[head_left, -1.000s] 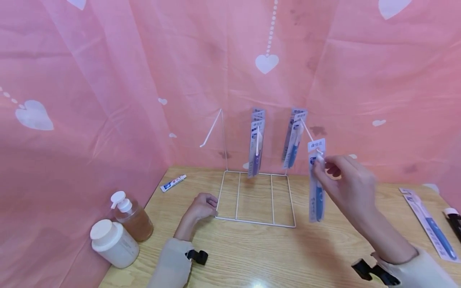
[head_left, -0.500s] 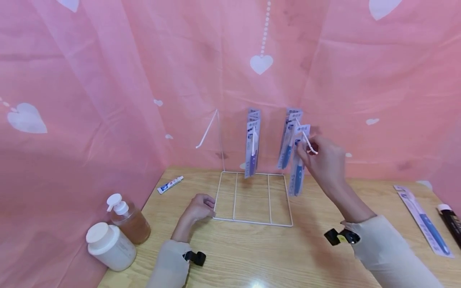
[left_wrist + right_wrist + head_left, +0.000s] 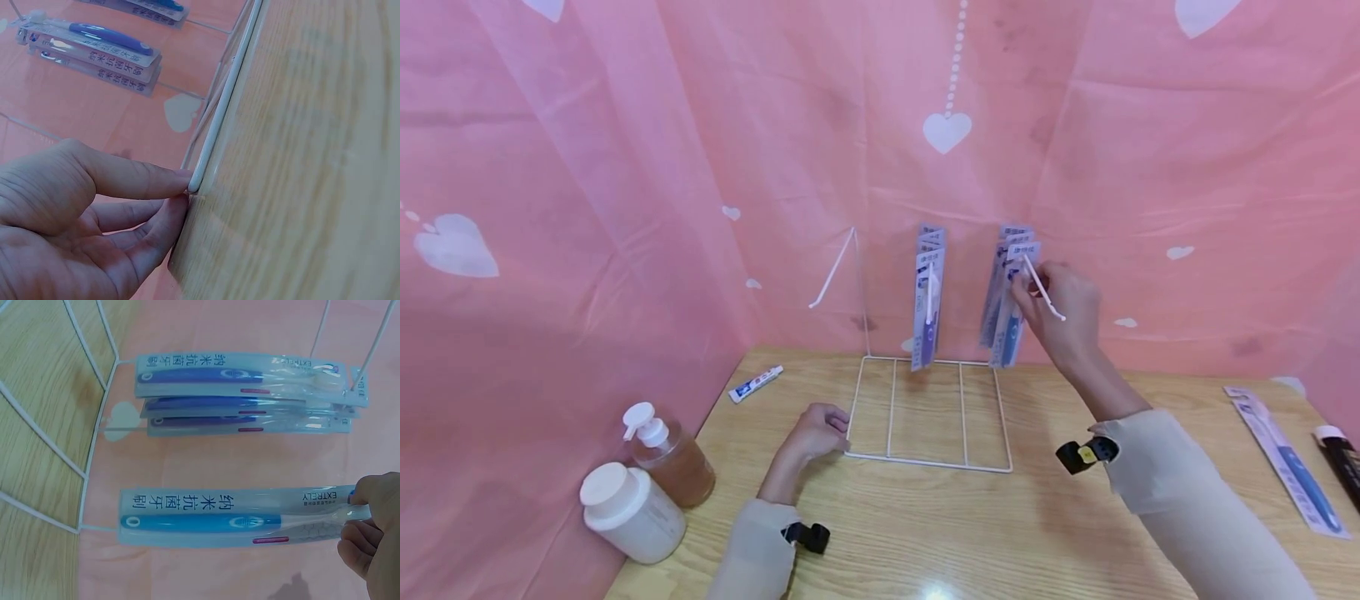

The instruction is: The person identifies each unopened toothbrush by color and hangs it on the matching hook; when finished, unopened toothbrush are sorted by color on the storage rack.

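Note:
My right hand (image 3: 1070,315) pinches a packaged blue toothbrush (image 3: 200,522) near its upper end. The card of that pack hangs on the right hook (image 3: 1047,293) of a white wire display rack (image 3: 928,462), in front of other toothbrush packs on the same hook. On the middle hook hang several purple toothbrush packs (image 3: 927,333), also visible in the left wrist view. The left hook (image 3: 832,268) carries nothing. My left hand (image 3: 812,431) holds the rack's front left corner between thumb and finger, as the left wrist view shows.
A toothpaste tube (image 3: 756,384) lies left of the rack. A pump bottle (image 3: 673,462) and a white jar (image 3: 634,512) stand at the left. At the far right lie another packaged toothbrush (image 3: 1288,462) and a black tube with a white cap (image 3: 1339,458). Pink cloth (image 3: 775,125) hangs behind.
My right hand has moved left and back, bringing the toothbrush pack from the hook's tip along the hook toward the other packs. My left hand stays at the rack corner.

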The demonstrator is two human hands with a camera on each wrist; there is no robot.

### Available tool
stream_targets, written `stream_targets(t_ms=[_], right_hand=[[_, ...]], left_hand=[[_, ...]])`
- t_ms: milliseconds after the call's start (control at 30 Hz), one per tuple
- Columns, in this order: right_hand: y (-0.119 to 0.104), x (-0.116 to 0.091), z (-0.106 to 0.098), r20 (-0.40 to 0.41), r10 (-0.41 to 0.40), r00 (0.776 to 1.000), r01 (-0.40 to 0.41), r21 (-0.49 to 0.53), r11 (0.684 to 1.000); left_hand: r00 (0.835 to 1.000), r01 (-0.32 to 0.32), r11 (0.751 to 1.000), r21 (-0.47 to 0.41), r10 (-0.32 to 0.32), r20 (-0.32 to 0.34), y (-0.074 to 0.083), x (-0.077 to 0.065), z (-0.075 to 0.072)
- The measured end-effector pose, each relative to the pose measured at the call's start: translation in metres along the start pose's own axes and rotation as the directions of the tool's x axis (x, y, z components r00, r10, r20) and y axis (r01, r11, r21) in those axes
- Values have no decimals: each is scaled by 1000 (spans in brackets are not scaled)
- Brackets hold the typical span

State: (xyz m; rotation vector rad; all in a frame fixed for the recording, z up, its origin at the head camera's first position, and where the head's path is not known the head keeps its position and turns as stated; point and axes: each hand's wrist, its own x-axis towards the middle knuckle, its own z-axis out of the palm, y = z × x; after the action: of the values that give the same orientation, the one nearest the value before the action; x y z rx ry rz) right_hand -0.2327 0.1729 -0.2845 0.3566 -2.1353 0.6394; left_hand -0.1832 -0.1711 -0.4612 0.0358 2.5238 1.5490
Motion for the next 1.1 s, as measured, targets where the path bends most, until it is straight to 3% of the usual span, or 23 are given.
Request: stream_targets(t_ms=[367,500,567,667,767,867,933,1067,1100], right_hand=[[4,3,-2,62,72,995,-73,21,997],[14,-2,-12,149,84,985,-88,16,996],[23,-5,-20,221,94,971,-89,-34,995],[46,-12,-34,341,173,924,-130,-146,981],[85,-21,-53,408,282,868,-187,-259,948],[137,-33,-74,430,357,829,-225,-328,917],[171,-43,-89,445,418,792,-257,-377,890],[222,-66,-112,436,547,715,-336,-472,815],[232,-73,-116,431,562,706,-348,-480,805]], left_hand=[[1000,-15,1000,5,15,8,2,-1,0],[1000,-9,1000,-5,9,15,1,-2,-1],[1000,2,1000,-11,-1,14,0,-3,-2],[1000,4,1000,-4,-4,2,-2,-5,-4],[1000,1,1000,3,-1,-9,-2,-7,-6],[1000,5,1000,-2,-5,-9,-3,-10,-8],[1000,8,1000,-8,-8,-7,-3,-11,-8],[1000,5,1000,-10,-5,-7,-4,-13,-10],[1000,0,1000,-7,0,-6,-4,-13,-11]])
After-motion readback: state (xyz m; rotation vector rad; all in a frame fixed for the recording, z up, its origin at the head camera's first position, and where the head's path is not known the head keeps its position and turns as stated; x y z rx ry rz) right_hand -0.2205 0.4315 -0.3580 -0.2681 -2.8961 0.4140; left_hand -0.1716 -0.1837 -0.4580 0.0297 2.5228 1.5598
